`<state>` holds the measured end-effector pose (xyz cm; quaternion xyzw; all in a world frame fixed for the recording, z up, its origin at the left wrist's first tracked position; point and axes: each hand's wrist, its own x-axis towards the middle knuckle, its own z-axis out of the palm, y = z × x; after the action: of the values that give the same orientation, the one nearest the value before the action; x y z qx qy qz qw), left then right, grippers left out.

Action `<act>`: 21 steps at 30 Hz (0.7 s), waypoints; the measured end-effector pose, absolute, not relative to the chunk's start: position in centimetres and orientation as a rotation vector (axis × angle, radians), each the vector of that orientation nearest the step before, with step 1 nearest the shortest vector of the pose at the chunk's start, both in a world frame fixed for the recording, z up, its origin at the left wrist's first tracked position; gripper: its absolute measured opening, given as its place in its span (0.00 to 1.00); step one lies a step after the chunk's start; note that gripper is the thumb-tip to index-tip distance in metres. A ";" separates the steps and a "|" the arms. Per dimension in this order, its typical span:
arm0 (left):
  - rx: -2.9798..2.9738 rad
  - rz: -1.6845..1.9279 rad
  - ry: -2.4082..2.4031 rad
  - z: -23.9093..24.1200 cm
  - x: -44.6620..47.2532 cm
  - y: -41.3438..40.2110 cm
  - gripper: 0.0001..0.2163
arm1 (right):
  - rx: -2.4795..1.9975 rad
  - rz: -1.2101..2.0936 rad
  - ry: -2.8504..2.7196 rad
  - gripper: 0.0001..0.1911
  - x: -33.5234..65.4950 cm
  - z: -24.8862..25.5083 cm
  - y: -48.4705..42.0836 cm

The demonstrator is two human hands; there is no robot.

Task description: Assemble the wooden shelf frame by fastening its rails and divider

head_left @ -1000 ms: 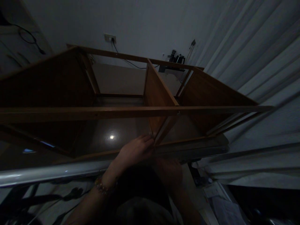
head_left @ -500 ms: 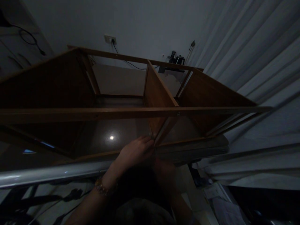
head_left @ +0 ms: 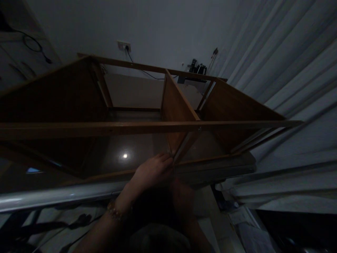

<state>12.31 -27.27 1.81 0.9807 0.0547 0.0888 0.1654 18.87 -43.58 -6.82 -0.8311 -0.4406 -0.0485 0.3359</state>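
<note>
A wooden frame (head_left: pixel 147 128) with panels stands across the middle of the dim head view. My left hand (head_left: pixel 154 169), with a bead bracelet at the wrist, is closed around the frame's lower front rail, where the middle upright (head_left: pixel 184 149) meets it. Its fingertips touch the foot of the divider panel (head_left: pixel 177 105). Just below that joint, my right hand (head_left: pixel 183 197) is closed in deep shadow. Whatever it holds is too dark to make out.
The frame rests on a grey-topped table (head_left: pixel 126 144) with a shiny metal edge (head_left: pixel 65 193). White curtains (head_left: pixel 295 70) hang at the right. A wall socket (head_left: pixel 123 46) with a plugged cord is behind, and a dark kettle (head_left: pixel 201 69) stands at the back.
My right hand has shifted slightly left and down. My left hand stays at the joint, and the frame has hardly moved in view.
</note>
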 end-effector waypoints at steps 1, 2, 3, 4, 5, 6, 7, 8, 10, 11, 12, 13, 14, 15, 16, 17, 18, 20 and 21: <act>2.792 0.251 0.156 1.9 12.3 -27.3 0.06 | -2.150 -0.042 -1.135 0.33 18.9 -6.7 -43.7; 2.792 0.253 0.160 1.9 12.3 -27.3 0.06 | -2.120 0.058 -1.105 0.33 19.0 -6.5 -43.8; 2.793 0.254 0.162 2.0 12.4 -27.3 0.06 | -2.074 0.167 -1.057 0.33 18.9 -6.3 -43.8; 2.794 0.252 0.164 2.0 12.4 -27.4 0.05 | -2.013 0.287 -0.985 0.34 18.9 -6.2 -43.8; 2.795 0.247 0.165 2.0 12.4 -27.4 0.05 | -1.943 0.412 -0.893 0.34 18.8 -6.1 -43.8; 2.794 0.243 0.165 2.0 12.4 -27.4 0.05 | -1.871 0.537 -0.787 0.35 18.7 -6.0 -43.8; 2.791 0.241 0.166 2.0 12.4 -27.4 0.05 | -1.801 0.651 -0.677 0.35 18.7 -6.0 -43.7; 2.785 0.238 0.165 2.0 12.4 -27.3 0.06 | -1.737 0.754 -0.582 0.36 18.6 -6.1 -43.7; 2.774 0.238 0.168 2.0 12.4 -27.3 0.06 | -1.623 0.939 -0.457 0.37 18.7 -6.3 -43.5; 2.774 0.237 0.171 2.0 12.4 -27.3 0.06 | -1.558 1.024 -0.423 0.37 18.8 -6.4 -43.4; 2.776 0.234 0.171 2.0 12.4 -27.3 0.06 | -1.476 1.110 -0.395 0.37 18.9 -6.4 -43.4; 2.779 0.233 0.174 2.0 12.4 -27.3 0.06 | -1.373 1.200 -0.363 0.36 19.0 -6.4 -43.3; 2.783 0.233 0.177 2.1 12.4 -27.4 0.06 | -1.255 1.284 -0.323 0.34 19.2 -6.3 -43.3; 2.785 0.234 0.179 2.1 12.4 -27.4 0.06 | -1.128 1.358 -0.283 0.32 19.2 -6.1 -43.4; 2.786 0.234 0.177 2.2 12.4 -27.4 0.06 | -1.004 1.412 -0.247 0.30 19.3 -5.8 -43.4; 2.787 0.236 0.175 2.2 12.4 -27.4 0.06 | -0.894 1.440 -0.218 0.28 19.2 -5.5 -43.5; 2.788 0.238 0.177 2.3 12.4 -27.4 0.05 | -0.807 1.440 -0.194 0.27 19.0 -5.2 -43.5; 2.791 0.236 0.184 2.3 12.4 -27.4 0.05 | -0.707 1.377 -0.148 0.26 18.6 -4.4 -43.5; 2.790 0.232 0.189 2.3 12.4 -27.4 0.06 | -0.681 1.335 -0.123 0.26 18.3 -4.1 -43.4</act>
<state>12.44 -27.39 2.28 0.9804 0.0664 0.0816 0.1668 18.25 -43.44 -4.13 -0.3095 -0.0561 0.6064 0.7303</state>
